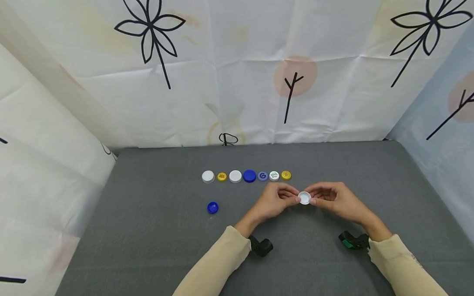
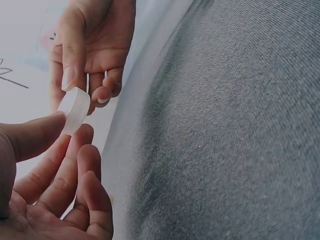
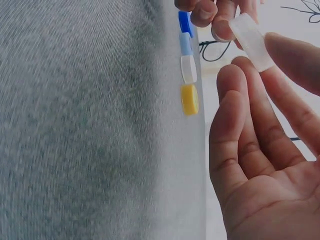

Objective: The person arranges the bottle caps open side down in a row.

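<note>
A white bottle cap [image 1: 304, 198] is held up between both hands, its hollow inside facing the head camera. My left hand [image 1: 276, 199] pinches its left edge between thumb and fingertips. On the opposite edge, my right hand [image 1: 337, 200] pinches it the same way. Fine ridges run around the side of the white cap [image 2: 77, 111] in the left wrist view. Beyond the hands lies a row of caps, with a yellow cap [image 1: 286, 175] at its right end. A blue cap [image 1: 212, 207], hollow side up, lies left of my left hand.
The row on the grey table [image 1: 154, 246] also holds a large white cap [image 1: 208, 176], a small yellow cap [image 1: 222, 177], a second white cap [image 1: 235, 176], a dark blue cap [image 1: 249, 176], a light blue cap [image 1: 263, 176] and a printed white cap [image 1: 274, 176]. Patterned cloth [image 1: 241, 43] hangs behind.
</note>
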The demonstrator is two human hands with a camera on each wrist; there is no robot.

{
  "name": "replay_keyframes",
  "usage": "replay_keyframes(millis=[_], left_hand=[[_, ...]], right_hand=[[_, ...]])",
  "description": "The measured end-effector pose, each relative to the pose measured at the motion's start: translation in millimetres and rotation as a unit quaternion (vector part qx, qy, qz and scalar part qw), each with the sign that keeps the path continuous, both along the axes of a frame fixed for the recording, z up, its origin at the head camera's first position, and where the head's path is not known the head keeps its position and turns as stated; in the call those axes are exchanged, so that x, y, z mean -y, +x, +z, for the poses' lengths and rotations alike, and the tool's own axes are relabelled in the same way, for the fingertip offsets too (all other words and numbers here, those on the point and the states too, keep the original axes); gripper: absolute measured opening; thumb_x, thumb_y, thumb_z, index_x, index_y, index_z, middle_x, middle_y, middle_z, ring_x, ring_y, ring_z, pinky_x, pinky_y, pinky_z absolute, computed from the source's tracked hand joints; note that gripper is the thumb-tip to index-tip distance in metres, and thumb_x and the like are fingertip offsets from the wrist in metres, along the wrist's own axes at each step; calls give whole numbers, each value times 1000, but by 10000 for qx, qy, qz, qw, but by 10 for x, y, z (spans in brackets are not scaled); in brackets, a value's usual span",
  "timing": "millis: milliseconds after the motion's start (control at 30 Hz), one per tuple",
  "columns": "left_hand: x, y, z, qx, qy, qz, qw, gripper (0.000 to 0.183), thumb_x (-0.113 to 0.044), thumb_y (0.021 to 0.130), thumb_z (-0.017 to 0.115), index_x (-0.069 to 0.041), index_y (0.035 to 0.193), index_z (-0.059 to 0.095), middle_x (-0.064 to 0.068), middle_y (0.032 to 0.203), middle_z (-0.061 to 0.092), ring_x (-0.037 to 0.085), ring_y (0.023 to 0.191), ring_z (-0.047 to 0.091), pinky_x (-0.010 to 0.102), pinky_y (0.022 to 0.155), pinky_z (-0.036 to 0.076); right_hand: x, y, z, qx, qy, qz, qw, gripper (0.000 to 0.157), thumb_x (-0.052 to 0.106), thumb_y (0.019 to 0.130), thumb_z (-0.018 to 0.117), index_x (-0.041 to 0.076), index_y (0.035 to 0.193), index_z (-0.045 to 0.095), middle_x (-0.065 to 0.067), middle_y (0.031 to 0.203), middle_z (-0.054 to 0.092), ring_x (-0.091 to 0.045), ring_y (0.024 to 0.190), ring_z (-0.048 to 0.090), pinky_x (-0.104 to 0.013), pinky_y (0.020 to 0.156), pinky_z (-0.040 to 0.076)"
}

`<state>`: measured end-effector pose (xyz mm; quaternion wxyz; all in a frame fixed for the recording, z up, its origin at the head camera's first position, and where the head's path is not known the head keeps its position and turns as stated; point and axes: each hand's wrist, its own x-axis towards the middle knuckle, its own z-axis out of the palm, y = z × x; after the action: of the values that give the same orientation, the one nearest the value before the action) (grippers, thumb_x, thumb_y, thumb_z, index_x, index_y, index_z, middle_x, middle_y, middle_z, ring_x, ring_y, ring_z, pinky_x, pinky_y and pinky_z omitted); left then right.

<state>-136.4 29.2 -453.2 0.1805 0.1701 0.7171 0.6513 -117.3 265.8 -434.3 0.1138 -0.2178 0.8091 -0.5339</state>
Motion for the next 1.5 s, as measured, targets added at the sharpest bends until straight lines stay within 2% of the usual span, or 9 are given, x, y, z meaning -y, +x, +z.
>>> replay_keyframes(millis=[267,367,500,600,733,833,1067,1267,1500], left_hand=[[10,-16,3,555,334,22,9979,18,-8,98,68,9,104,73,17,87,74,9,70,65,31,72,59],[17,-28,0,819,554,-53,9951,21,-8,99,67,11,106,72,22,90,73,10,71,66,31,73,60],[38,-44,6,1027,685,-89,9923,20,-8,98,69,10,109,72,19,92,75,10,77,69,37,80,60],[56,-52,18,990,633,-111,9930,20,-8,96,72,6,110,73,12,94,75,12,81,71,42,84,59],[84,-70,38,660,553,-219,9960,22,-6,92,76,4,112,73,9,99,75,12,86,71,34,82,59],[97,-87,59,217,432,-319,9983,24,-3,90,77,4,113,72,10,100,74,10,87,69,26,78,57],[77,-91,84,-778,-65,-326,9964,26,0,88,79,5,112,72,12,99,73,6,85,67,22,75,56],[74,-99,85,-1205,-646,-218,9904,25,-6,88,81,0,110,74,7,99,73,6,86,67,19,77,54],[162,-123,30,-1480,-1401,-101,9790,28,-12,88,81,-1,113,74,6,105,74,11,92,68,18,80,53]], right_hand=[[80,6,40,49,-217,-313,9993,26,-1,96,68,-9,120,67,-19,105,70,-22,90,71,-28,74,58],[93,-3,48,44,-405,-320,9987,25,-2,95,69,-9,118,67,-19,105,70,-24,90,71,-27,75,58],[99,-18,53,-10,-563,-194,9982,23,-3,94,69,-8,117,68,-16,106,70,-25,92,71,-27,77,58],[101,-27,52,-55,-609,-105,9981,22,-2,94,69,-6,116,69,-15,108,69,-23,93,70,-28,77,58],[108,-35,50,-42,-585,-14,9983,24,0,94,70,-5,118,69,-17,111,67,-24,94,69,-28,78,58],[109,-38,47,21,-505,4,9987,28,1,94,71,-5,121,68,-19,111,66,-24,94,69,-28,78,58],[138,-50,45,79,-382,-53,9992,32,0,92,73,-7,123,66,-23,111,65,-20,92,69,-27,77,58],[171,-78,18,-241,-29,-112,9996,32,-1,89,77,-6,119,68,-19,108,65,-18,88,68,-27,75,57],[184,-204,-57,-553,839,-406,9941,30,4,88,79,-2,116,70,-11,101,69,-18,84,67,-29,69,56]])
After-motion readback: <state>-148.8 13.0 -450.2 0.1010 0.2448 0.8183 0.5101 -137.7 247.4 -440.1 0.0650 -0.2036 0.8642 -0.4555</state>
